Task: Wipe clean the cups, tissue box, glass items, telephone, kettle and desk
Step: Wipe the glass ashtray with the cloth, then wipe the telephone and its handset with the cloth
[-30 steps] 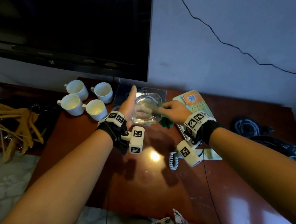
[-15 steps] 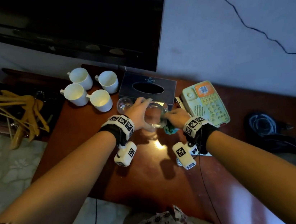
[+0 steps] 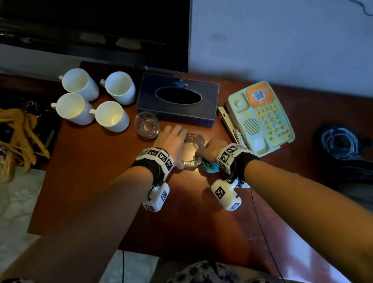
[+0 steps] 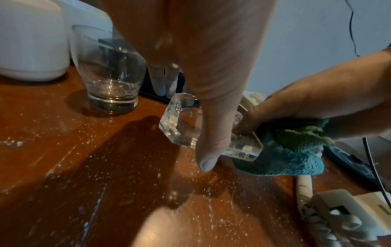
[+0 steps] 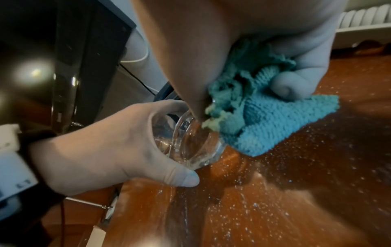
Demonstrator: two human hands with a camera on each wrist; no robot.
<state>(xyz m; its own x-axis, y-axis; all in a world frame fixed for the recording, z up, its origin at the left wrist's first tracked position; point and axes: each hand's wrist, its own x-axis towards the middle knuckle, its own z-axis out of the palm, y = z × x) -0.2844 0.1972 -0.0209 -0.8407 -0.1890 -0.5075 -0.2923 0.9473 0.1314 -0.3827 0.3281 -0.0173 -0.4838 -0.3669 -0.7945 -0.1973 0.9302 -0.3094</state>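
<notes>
My left hand (image 3: 171, 141) grips a thick clear glass ashtray (image 3: 193, 147) (image 4: 182, 127) (image 5: 190, 147) just above the brown desk (image 3: 95, 177), thumb on its near edge. My right hand (image 3: 210, 149) clutches a bunched teal cloth (image 3: 209, 165) (image 4: 296, 155) (image 5: 264, 125) and its thumb presses on the ashtray's right rim. A small drinking glass (image 3: 146, 125) (image 4: 110, 73) stands left of the ashtray. Behind lie a dark tissue box (image 3: 177, 99), several white cups (image 3: 90, 101) and a pale green telephone (image 3: 260, 117).
White dust specks cover the desk top (image 4: 105, 167) (image 5: 296, 200). A black TV (image 3: 70, 26) hangs above the back edge. Wooden hangers (image 3: 8, 131) lie at the left, dark cables (image 3: 347, 144) at the right. The phone's coiled cord (image 4: 323, 222) lies near my right wrist.
The ashtray has come down from in front of the tissue box to just above the desk, held in both hands. The head view has tilted down and closer.
</notes>
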